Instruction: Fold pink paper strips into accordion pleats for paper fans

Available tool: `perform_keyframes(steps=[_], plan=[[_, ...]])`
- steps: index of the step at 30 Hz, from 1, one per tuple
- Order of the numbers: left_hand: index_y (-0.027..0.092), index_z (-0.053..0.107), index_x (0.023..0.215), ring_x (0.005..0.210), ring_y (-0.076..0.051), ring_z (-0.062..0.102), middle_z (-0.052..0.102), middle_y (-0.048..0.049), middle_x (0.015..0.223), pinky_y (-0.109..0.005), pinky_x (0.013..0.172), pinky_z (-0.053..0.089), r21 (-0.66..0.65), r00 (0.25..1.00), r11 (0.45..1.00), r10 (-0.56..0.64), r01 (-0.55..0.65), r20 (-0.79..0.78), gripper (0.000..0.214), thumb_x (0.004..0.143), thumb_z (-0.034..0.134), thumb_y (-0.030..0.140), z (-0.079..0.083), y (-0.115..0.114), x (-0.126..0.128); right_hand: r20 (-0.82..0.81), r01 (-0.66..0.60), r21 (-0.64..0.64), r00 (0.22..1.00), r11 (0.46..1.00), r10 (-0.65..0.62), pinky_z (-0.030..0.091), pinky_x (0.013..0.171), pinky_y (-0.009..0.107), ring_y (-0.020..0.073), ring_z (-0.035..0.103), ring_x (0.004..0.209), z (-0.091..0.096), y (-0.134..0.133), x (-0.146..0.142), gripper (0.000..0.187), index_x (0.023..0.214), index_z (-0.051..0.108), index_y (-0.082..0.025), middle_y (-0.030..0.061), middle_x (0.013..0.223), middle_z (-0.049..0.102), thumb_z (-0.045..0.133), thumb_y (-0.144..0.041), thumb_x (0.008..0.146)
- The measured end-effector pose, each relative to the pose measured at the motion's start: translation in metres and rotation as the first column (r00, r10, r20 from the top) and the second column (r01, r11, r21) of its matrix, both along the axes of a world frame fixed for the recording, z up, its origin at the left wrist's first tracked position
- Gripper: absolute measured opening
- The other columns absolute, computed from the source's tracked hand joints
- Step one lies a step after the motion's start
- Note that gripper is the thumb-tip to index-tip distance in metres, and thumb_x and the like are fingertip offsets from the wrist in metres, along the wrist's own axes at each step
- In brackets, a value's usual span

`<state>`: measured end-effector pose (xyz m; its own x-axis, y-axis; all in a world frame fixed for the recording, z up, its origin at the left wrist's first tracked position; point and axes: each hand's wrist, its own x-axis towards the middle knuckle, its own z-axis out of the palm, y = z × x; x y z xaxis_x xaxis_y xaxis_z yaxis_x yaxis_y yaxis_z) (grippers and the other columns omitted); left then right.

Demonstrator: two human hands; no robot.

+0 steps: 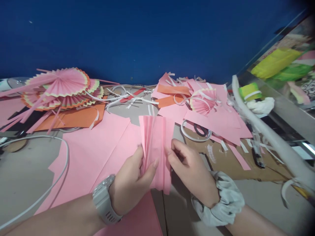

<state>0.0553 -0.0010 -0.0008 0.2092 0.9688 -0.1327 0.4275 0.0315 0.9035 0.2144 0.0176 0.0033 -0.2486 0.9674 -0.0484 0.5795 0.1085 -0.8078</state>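
Observation:
Between my two hands stands a strip of pink paper (157, 137) creased into accordion pleats, bunched at the left side and flatter toward the right. My left hand (134, 178) is closed around its left part, thumb pressed on the front, other fingers mostly hidden behind. With thumb and index finger, my right hand (187, 164) pinches the paper's right edge. Large pink paper sheets (95, 144) lie on the table beneath and left of my left hand.
Pleated pink paper fans (65, 85) with orange and yellow edges are stacked at the back left. Paper offcuts (211, 114) lie at the back right on brown cardboard (214, 157). A white cable (66, 157) loops at left; a thick white tube (265, 124) slants at right.

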Motion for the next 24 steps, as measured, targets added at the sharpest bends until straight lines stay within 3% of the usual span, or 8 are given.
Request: perform_keyframes(steps=[3, 5, 8, 11, 19, 24], plan=[[0.018, 0.046, 0.093, 0.081, -0.016, 0.053, 0.056, -0.0021, 0.087, -0.028, 0.074, 0.042, 0.007, 0.993, 1.0, 0.006, -0.006, 0.117, 0.013, 0.088, 0.043, 0.03, 0.0005, 0.0015, -0.002, -0.061, -0.041, 0.023, 0.997, 0.999, 0.042, 0.029, 0.053, 0.022, 0.0086, 0.035, 0.055, 0.0049, 0.002, 0.0001, 0.026, 0.066, 0.032, -0.02, -0.0056, 0.06, 0.034, 0.035, -0.026, 0.091], [0.017, 0.048, 0.086, 0.07, -0.014, 0.05, 0.054, -0.0002, 0.076, -0.025, 0.063, 0.041, -0.022, 0.994, 1.0, 0.006, -0.004, 0.109, 0.018, 0.087, 0.044, 0.035, -0.0009, 0.0018, -0.0037, -0.082, -0.076, 0.039, 0.993, 0.996, 0.079, 0.03, 0.054, 0.022, 0.0086, 0.034, 0.055, 0.0065, 0.0026, -0.0007, 0.028, 0.066, 0.031, -0.02, -0.0057, 0.06, 0.033, 0.034, -0.027, 0.092], [0.018, 0.041, 0.064, 0.049, -0.008, 0.031, 0.034, 0.0058, 0.055, -0.022, 0.045, 0.027, -0.105, 1.0, 0.994, -0.006, 0.008, 0.021, 0.034, 0.084, 0.046, 0.044, -0.004, 0.0016, -0.0056, -0.043, -0.103, 0.061, 0.994, 0.993, 0.105, 0.028, 0.053, 0.022, 0.0087, 0.03, 0.054, 0.0055, 0.0019, -0.0021, 0.029, 0.064, 0.027, -0.02, -0.006, 0.059, 0.029, 0.035, -0.026, 0.091], [0.018, 0.036, 0.059, 0.048, -0.008, 0.023, 0.025, 0.0062, 0.055, -0.023, 0.043, 0.02, -0.118, 1.0, 0.993, -0.027, 0.027, 0.004, 0.038, 0.085, 0.043, 0.046, -0.0064, 0.0012, -0.0059, 0.042, -0.069, 0.074, 0.997, 0.995, 0.066, 0.026, 0.05, 0.023, 0.0086, 0.03, 0.052, 0.0032, 0.0002, -0.0029, 0.028, 0.063, 0.026, -0.02, -0.0064, 0.057, 0.028, 0.038, -0.022, 0.088], [0.018, 0.038, 0.06, 0.048, -0.008, 0.028, 0.03, 0.0055, 0.054, -0.022, 0.043, 0.025, -0.159, 0.999, 0.986, -0.042, 0.047, 0.034, 0.038, 0.085, 0.043, 0.046, -0.0085, 0.0004, -0.0042, 0.151, -0.024, 0.12, 0.988, 0.992, 0.006, 0.025, 0.047, 0.023, 0.0081, 0.03, 0.047, 0.0034, -0.0021, -0.0024, 0.028, 0.062, 0.026, -0.02, -0.0072, 0.052, 0.027, 0.041, -0.022, 0.085], [0.015, 0.052, 0.072, 0.062, -0.014, 0.051, 0.052, -0.0001, 0.064, -0.024, 0.056, 0.042, -0.166, 0.978, 0.982, -0.05, 0.084, 0.202, 0.027, 0.085, 0.046, 0.039, 0.0001, 0.0036, -0.0026, 0.056, -0.113, 0.049, 0.992, 0.992, 0.11, 0.029, 0.051, 0.023, 0.0091, 0.036, 0.052, 0.0047, 0.0001, 0.0, 0.027, 0.064, 0.028, -0.021, -0.0058, 0.056, 0.034, 0.036, -0.025, 0.089]])
